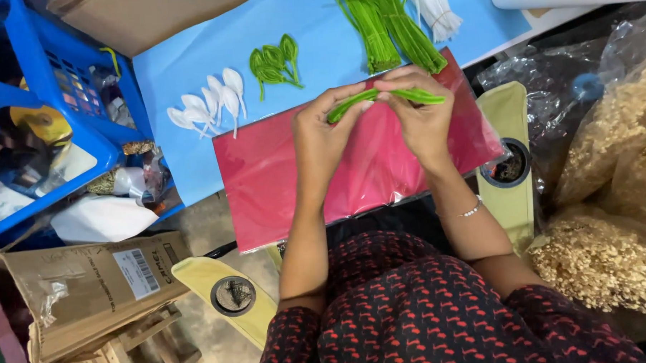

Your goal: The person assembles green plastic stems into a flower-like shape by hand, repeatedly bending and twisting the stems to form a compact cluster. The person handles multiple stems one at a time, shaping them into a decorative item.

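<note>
Both hands, left (321,135) and right (421,117), pinch a green pipe cleaner (381,97) above the red sheet (366,176). Beyond the sheet lie white loops (209,107), green loops (276,61) and a green bundle (385,25).
</note>
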